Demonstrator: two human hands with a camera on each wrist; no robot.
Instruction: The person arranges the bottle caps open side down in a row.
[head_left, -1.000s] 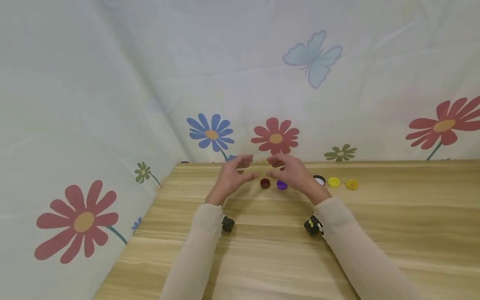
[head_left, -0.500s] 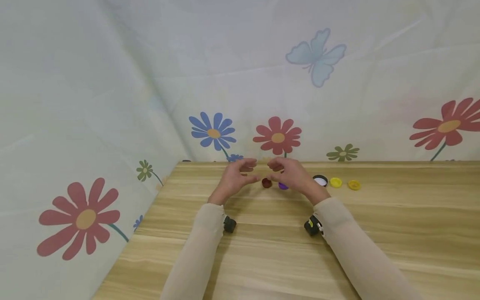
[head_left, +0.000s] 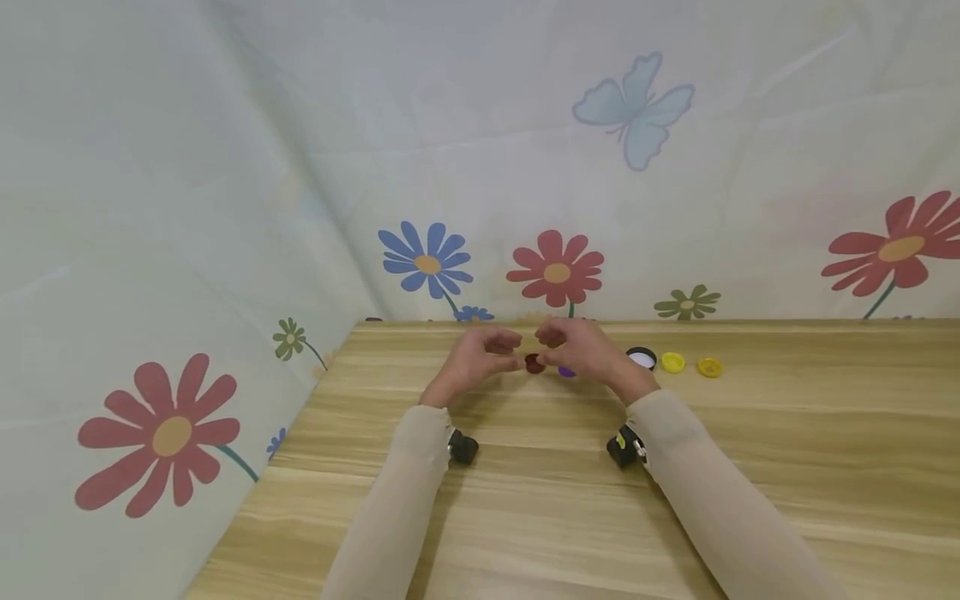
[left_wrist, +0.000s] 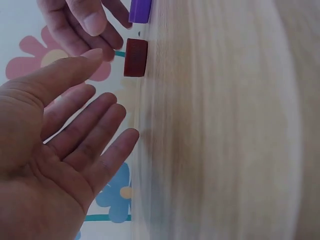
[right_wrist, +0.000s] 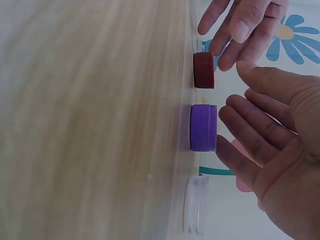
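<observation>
Just below/right of head-frame ctr, dk-red cap (head_left: 534,364) sits on table (head_left: 525,517) btwn L hand (head_left: 472,358) & R hand (head_left: 591,352), both grips slack, part-spread, holding nothing; best approach low, evenly, R side clear of purple cap (right_wrist: 203,128).

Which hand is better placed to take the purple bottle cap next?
Probably the right hand: it is empty and nearer the purple bottle cap; the left hand lies farther off, beyond the dark red bottle cap.
</observation>
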